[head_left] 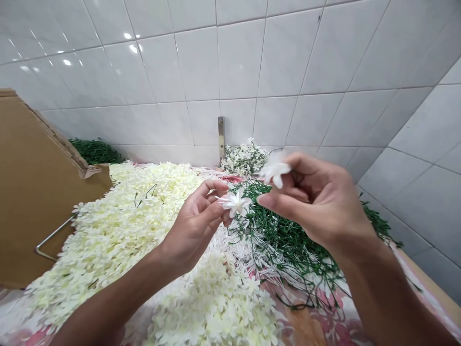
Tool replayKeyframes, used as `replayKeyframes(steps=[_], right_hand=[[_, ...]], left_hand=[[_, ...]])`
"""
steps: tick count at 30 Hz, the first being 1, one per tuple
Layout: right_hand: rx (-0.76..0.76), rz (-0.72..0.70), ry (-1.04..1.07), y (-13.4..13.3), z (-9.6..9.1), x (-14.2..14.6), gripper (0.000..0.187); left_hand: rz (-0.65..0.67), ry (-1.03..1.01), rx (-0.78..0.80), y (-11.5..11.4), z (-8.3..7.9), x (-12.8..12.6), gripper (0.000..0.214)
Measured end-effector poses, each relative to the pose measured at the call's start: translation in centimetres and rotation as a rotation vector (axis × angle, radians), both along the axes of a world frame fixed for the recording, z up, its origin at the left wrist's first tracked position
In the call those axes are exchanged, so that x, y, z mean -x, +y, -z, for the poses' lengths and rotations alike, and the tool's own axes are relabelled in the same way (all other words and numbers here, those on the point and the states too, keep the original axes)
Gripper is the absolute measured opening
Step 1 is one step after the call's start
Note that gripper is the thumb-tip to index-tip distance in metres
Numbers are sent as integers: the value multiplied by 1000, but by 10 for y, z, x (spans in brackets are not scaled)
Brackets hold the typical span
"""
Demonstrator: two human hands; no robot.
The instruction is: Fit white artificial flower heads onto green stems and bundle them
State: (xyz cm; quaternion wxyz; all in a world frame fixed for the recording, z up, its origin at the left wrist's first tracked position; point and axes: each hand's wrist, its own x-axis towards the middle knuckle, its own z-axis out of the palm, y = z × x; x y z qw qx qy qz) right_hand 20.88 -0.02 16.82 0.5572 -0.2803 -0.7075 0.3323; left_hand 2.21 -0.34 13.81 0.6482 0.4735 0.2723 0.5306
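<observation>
My left hand [196,223] pinches a white artificial flower [236,203] between thumb and fingers, its petals facing right. Close beside it on the right, my right hand [324,197] is raised with curled fingers around a second white flower [275,171], blurred by motion. A small gap separates the right thumb tip from the left flower. Below the hands lie a heap of green plastic stems [288,235] and a spread of thin white strands [248,252]. Pale yellow-white petals form a wide heap [144,211] on the left and a smaller heap [216,302] in front.
A cardboard box [32,192] with a bent metal wire [54,235] stands at left. Assembled white flowers [245,157] lie by the tiled wall [237,62], near a metal bracket [221,137]. More green stems [95,151] sit behind the box. A floral cloth [334,322] covers the surface.
</observation>
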Motion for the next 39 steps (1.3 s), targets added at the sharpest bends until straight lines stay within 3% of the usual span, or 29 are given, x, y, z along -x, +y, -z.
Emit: replayKeyframes(steps=[6,9,12,17,24,33,36,39], right_hand=[[-245,96,-210,0,5,9,22],[-371,162,-277,0,8,17,13],[-403,202,-276,0,10,21,6],[-362,160,-239,1,10,22,13],[-137,49,-87,6,18,35,6],[-210,133,-4,4,24,38,10],[-156,75,33,4,24,38,12],[-9,-39,161,8,26,42,15]], left_hand=[[-30,-59,28,-2,-1,-1,29],[-38,-57,1,-5,0,-1,28],[-30,-45,-13,-6,0,-2,29],[-20,-36,-48,-5,-3,-2,29],[-97,-53,-153,-1,-3,2,24],[-144,-6,-257,-3,-6,5,13],[-167,23,-240,-3,-7,4,8],[-153,11,-259,-3,-6,5,8]])
